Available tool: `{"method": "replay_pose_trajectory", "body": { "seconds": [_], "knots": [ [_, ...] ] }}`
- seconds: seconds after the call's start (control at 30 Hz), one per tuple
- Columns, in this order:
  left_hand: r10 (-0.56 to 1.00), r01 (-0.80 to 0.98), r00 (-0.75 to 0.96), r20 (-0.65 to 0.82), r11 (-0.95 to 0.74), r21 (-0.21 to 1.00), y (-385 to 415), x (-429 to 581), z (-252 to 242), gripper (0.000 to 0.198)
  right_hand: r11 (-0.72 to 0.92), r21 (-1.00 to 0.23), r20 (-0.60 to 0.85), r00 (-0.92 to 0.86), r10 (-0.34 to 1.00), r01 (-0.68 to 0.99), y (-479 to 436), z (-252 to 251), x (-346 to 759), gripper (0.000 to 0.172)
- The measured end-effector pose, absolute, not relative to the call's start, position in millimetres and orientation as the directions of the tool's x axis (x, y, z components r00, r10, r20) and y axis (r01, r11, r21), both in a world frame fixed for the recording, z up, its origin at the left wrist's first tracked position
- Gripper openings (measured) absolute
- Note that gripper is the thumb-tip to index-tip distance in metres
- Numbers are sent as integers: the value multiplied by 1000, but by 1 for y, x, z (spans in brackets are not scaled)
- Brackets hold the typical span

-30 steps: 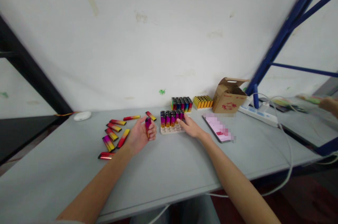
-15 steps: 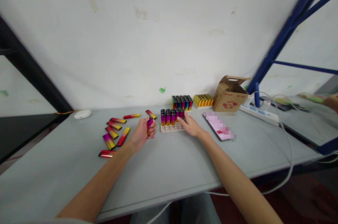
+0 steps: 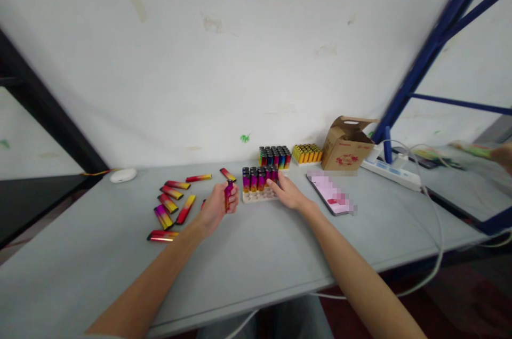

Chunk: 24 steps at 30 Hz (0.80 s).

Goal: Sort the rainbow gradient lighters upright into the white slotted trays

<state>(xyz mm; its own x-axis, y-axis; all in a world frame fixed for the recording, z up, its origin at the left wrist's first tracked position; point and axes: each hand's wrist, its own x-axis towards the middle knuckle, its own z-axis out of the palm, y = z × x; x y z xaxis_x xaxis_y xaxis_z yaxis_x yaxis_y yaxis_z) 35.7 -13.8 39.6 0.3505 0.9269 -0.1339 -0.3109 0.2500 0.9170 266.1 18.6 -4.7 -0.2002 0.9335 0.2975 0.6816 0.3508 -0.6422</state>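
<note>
In my left hand [image 3: 219,204], whose fingers are wrapped round it, a purple lighter [image 3: 228,196] is held upright. To its right stands a pale tray [image 3: 256,198] with holes, its back rows filled with upright purple-and-orange lighters [image 3: 253,181] with black tops. The front holes nearest me hold nothing. My right hand [image 3: 287,191] grips the tray's right end, thumb across the front of the lighters there; the other fingertips are partly hidden. Left of my left hand, several red-and-yellow lighters [image 3: 185,209] lie loose, along with a purple-and-yellow one [image 3: 163,217].
Behind the tray stand a block of multicoloured lighters [image 3: 275,158] and a block of yellow ones [image 3: 307,154]. An open cardboard box [image 3: 346,152], a phone [image 3: 330,195] and a power strip [image 3: 392,174] with white cables are on the right. A white case [image 3: 123,175] lies far left.
My left hand has shifted slightly right and nearer me with the purple lighter, uncovering part of a lighter behind its wrist. My right hand stays at the tray.
</note>
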Motion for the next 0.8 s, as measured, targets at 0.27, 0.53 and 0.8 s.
{"method": "replay_pose_trajectory", "body": {
  "seconds": [0.27,0.53,0.8],
  "knots": [
    [942,-368,322,-94,217,904,-14,34,40,27,335,-636,280,-197,940,695,18,-5,267,42],
    [973,-465,213,-93,184,866,-11,35,40,10,445,-684,586,71,807,577,20,-2,263,46],
    [951,-234,305,-47,122,965,-15,41,28,24,662,-555,752,-36,658,503,-3,19,243,20]
  ]
}}
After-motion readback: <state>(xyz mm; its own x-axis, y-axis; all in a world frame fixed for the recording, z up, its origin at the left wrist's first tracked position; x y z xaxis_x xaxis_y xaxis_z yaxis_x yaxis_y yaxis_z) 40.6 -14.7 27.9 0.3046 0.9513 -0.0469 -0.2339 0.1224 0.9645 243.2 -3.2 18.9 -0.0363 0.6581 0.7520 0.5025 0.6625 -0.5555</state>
